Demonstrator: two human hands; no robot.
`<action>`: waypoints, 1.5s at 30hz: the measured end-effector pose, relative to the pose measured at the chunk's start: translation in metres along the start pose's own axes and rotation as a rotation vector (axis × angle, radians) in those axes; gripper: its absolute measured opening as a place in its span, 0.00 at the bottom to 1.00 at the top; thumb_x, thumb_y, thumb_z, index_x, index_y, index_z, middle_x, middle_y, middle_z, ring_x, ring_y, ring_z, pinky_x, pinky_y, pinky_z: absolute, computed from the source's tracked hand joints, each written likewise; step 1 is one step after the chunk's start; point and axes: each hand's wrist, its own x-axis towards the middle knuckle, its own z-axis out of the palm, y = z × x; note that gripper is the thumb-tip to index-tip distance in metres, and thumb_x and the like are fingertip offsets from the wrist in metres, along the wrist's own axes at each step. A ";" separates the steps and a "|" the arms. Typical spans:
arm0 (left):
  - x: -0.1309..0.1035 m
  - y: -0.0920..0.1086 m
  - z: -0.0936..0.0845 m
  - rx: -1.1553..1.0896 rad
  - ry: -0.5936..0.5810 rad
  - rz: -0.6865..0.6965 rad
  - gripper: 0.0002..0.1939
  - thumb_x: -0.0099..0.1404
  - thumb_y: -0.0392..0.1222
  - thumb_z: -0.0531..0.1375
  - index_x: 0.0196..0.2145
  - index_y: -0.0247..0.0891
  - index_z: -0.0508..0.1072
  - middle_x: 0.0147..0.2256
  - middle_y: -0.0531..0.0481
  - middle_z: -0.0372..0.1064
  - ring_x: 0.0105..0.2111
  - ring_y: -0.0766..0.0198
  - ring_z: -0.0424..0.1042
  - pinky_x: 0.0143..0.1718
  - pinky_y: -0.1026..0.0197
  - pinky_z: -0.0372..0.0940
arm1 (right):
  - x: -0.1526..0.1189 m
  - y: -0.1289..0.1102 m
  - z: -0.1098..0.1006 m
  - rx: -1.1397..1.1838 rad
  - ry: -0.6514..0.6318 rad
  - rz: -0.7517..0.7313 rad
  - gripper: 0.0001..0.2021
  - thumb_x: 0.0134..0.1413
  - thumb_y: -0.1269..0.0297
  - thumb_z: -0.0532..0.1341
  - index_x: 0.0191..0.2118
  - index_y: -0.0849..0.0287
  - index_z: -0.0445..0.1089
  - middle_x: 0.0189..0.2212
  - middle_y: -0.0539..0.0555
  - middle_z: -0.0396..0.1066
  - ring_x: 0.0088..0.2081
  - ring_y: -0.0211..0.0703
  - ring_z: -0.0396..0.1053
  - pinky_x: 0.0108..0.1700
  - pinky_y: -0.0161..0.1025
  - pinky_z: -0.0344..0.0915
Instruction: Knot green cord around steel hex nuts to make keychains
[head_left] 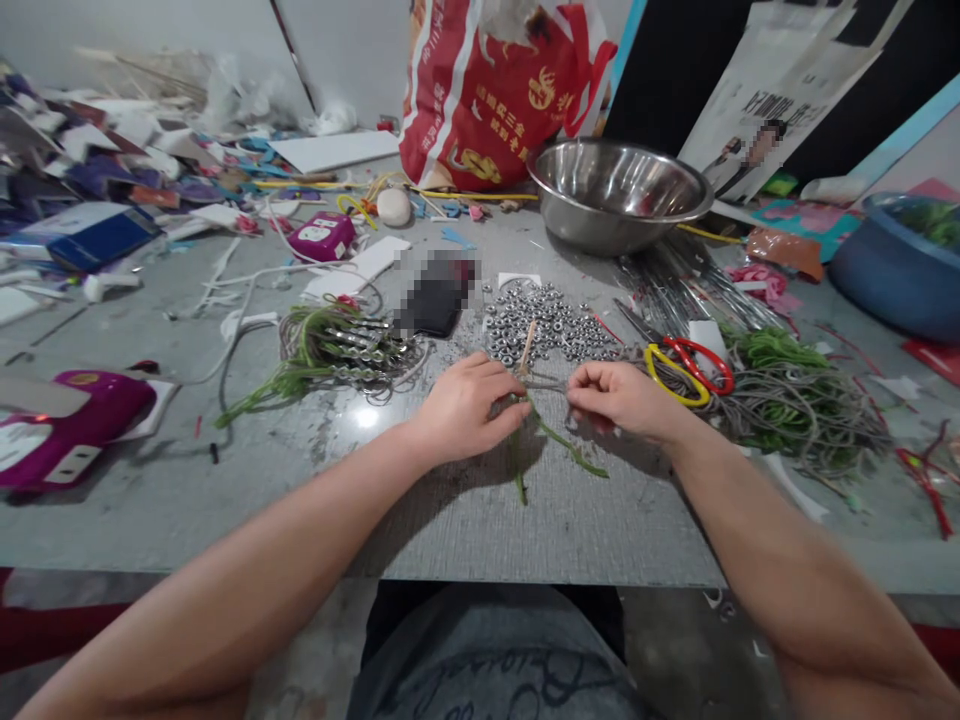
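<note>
While the left hand (476, 405) pinches a thin grey cord (551, 385), the right hand (611, 398) nips it further along, the line between them just short of loose silver metal beads (574, 318) at twelve o'clock. Best, I'd say, to keep it lightly taut and the fuzzy green tails (575, 457) untangled. Toward six o'clock, bare grey tabletop (450, 525) reaches the near edge; red-and-yellow-handled scissors (675, 344) crowd the right hand at three.

Two hands (474, 408) (619, 398), two purple devices (112, 405) (322, 237), two green-and-grey cord bundles (307, 350) (802, 405), one pair of scissors (667, 342), one steel bowl (615, 228), one blue tub (900, 270) and dozens of metal rings (517, 310) show.
</note>
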 end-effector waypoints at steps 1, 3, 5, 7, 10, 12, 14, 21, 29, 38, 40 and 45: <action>0.000 0.001 0.001 -0.009 0.000 0.010 0.14 0.63 0.46 0.53 0.33 0.33 0.74 0.27 0.48 0.70 0.28 0.63 0.63 0.34 0.59 0.60 | 0.001 0.000 0.004 0.154 0.014 0.016 0.06 0.45 0.63 0.57 0.25 0.58 0.61 0.17 0.45 0.67 0.13 0.29 0.57 0.15 0.30 0.51; -0.001 0.004 0.003 -0.023 -0.004 0.014 0.17 0.63 0.51 0.54 0.34 0.33 0.74 0.27 0.48 0.69 0.28 0.63 0.63 0.34 0.59 0.60 | 0.002 0.000 0.012 0.378 0.017 0.025 0.08 0.43 0.61 0.60 0.25 0.58 0.60 0.18 0.46 0.69 0.12 0.28 0.58 0.14 0.28 0.51; -0.001 0.005 0.005 -0.032 -0.009 0.010 0.19 0.62 0.53 0.54 0.36 0.33 0.74 0.27 0.48 0.69 0.29 0.62 0.64 0.34 0.59 0.60 | 0.002 0.000 0.017 0.517 0.000 0.019 0.10 0.41 0.61 0.62 0.26 0.58 0.61 0.18 0.46 0.70 0.11 0.27 0.58 0.14 0.27 0.51; -0.001 0.006 0.007 -0.036 -0.014 0.010 0.20 0.61 0.54 0.55 0.37 0.33 0.73 0.27 0.48 0.69 0.29 0.62 0.64 0.34 0.59 0.60 | 0.002 0.001 0.020 0.597 -0.023 0.014 0.10 0.41 0.60 0.63 0.25 0.59 0.61 0.18 0.46 0.71 0.11 0.27 0.59 0.13 0.27 0.51; -0.002 0.006 0.009 -0.041 -0.018 0.022 0.18 0.61 0.52 0.56 0.37 0.34 0.73 0.26 0.49 0.67 0.29 0.63 0.63 0.33 0.60 0.60 | 0.001 0.002 0.022 0.647 -0.052 0.015 0.11 0.40 0.61 0.64 0.25 0.59 0.61 0.19 0.47 0.71 0.11 0.28 0.60 0.13 0.27 0.52; -0.001 0.005 0.010 -0.042 -0.020 0.037 0.13 0.63 0.47 0.55 0.35 0.35 0.73 0.25 0.50 0.66 0.28 0.64 0.62 0.32 0.61 0.59 | 0.002 0.003 0.024 0.662 -0.060 0.015 0.11 0.40 0.61 0.64 0.25 0.59 0.61 0.19 0.47 0.72 0.12 0.28 0.60 0.13 0.27 0.52; 0.000 0.005 0.010 -0.041 -0.026 0.053 0.11 0.64 0.41 0.53 0.30 0.35 0.72 0.23 0.51 0.64 0.26 0.65 0.60 0.31 0.62 0.58 | 0.003 0.004 0.024 0.665 -0.063 0.015 0.11 0.40 0.61 0.64 0.26 0.59 0.61 0.19 0.47 0.71 0.12 0.29 0.60 0.13 0.27 0.52; 0.003 0.006 0.007 -0.198 -0.083 -0.060 0.11 0.63 0.35 0.53 0.23 0.35 0.66 0.21 0.54 0.61 0.26 0.67 0.61 0.29 0.64 0.57 | 0.000 0.011 0.028 0.236 0.333 -0.295 0.06 0.52 0.64 0.56 0.36 0.57 0.63 0.32 0.52 0.72 0.18 0.30 0.63 0.18 0.31 0.59; 0.003 0.006 0.005 -0.380 -0.143 -0.217 0.10 0.62 0.36 0.53 0.24 0.36 0.67 0.22 0.54 0.61 0.27 0.68 0.62 0.30 0.64 0.57 | -0.002 0.014 0.037 -0.606 0.285 -0.872 0.15 0.60 0.70 0.49 0.51 0.58 0.61 0.46 0.58 0.70 0.48 0.41 0.68 0.47 0.42 0.68; 0.003 0.009 0.000 -0.399 -0.089 -0.283 0.11 0.63 0.39 0.52 0.24 0.36 0.68 0.24 0.53 0.65 0.30 0.65 0.64 0.34 0.62 0.58 | -0.001 0.015 0.035 -0.618 0.412 -0.873 0.08 0.60 0.67 0.52 0.38 0.58 0.68 0.31 0.53 0.73 0.34 0.38 0.71 0.36 0.36 0.68; 0.003 0.008 -0.002 -0.303 -0.031 -0.343 0.16 0.66 0.42 0.48 0.26 0.37 0.69 0.25 0.51 0.66 0.31 0.63 0.64 0.35 0.60 0.58 | 0.000 0.015 0.035 -0.609 0.447 -0.870 0.07 0.60 0.67 0.53 0.36 0.58 0.68 0.30 0.52 0.73 0.33 0.38 0.70 0.36 0.36 0.67; 0.002 0.008 -0.001 -0.115 0.022 -0.288 0.25 0.68 0.51 0.41 0.24 0.36 0.68 0.22 0.51 0.65 0.27 0.63 0.61 0.34 0.58 0.57 | -0.001 0.014 0.035 -0.586 0.470 -0.864 0.06 0.59 0.67 0.54 0.36 0.58 0.68 0.30 0.51 0.73 0.33 0.38 0.70 0.36 0.36 0.66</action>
